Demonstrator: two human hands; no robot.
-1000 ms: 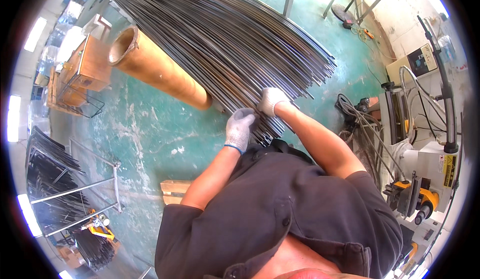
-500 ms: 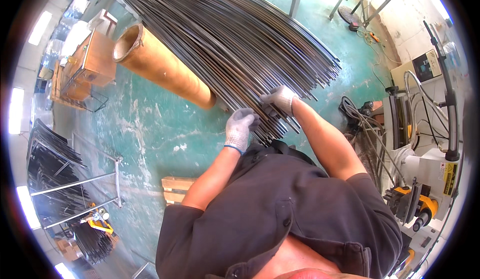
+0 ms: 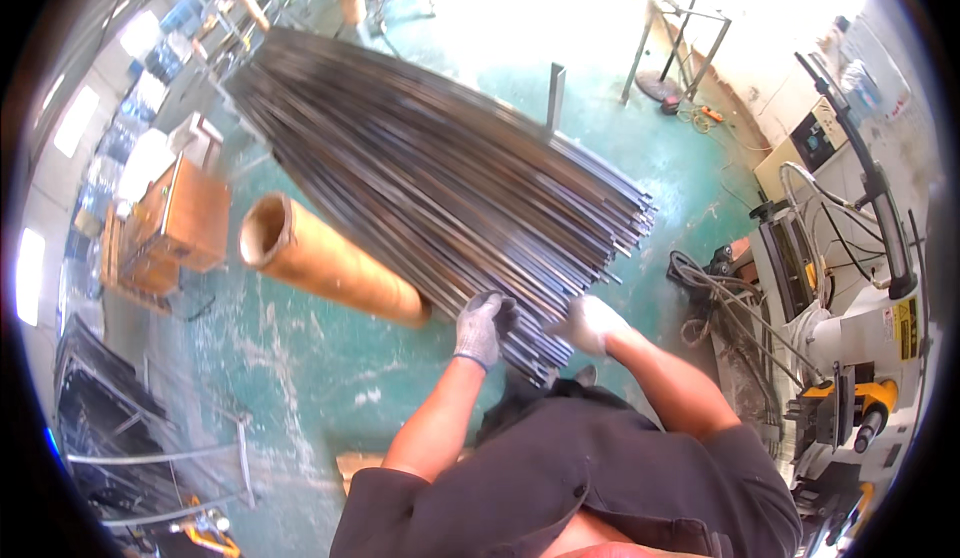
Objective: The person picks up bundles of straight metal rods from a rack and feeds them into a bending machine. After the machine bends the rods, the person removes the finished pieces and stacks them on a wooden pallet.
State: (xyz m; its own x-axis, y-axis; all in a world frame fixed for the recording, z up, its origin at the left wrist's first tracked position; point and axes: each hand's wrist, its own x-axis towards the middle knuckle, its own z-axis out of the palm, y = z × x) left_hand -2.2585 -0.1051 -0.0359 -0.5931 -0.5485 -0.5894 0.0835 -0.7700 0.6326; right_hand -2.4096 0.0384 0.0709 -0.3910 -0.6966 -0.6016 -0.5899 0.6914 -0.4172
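A large bundle of long, thin dark metal rods (image 3: 430, 173) stretches from the far left toward my body, its near ends uneven. My left hand (image 3: 482, 328), in a pale knit glove with darker fingers, is closed over rods at the left side of the near ends. At the right side, my gloved right hand (image 3: 590, 326) has its fingers bent in against the rods. Motion blurs that hand a little, and its fingertips are partly hidden. A group of rod ends (image 3: 538, 350) sticks out between my hands, close to my waist.
A thick brown cardboard tube (image 3: 335, 268) lies left of the rods. Beyond it stands a wooden cabinet (image 3: 190, 213). A metal post (image 3: 556, 98) rises at the bundle's far edge. Machinery with hoses (image 3: 850, 338) stands on the right; a metal frame (image 3: 245, 458) is lower left.
The view has tilted up, so the bundle and tube sit lower and more of the far room shows. My hands are farther apart, the right one now at the bundle's right edge.
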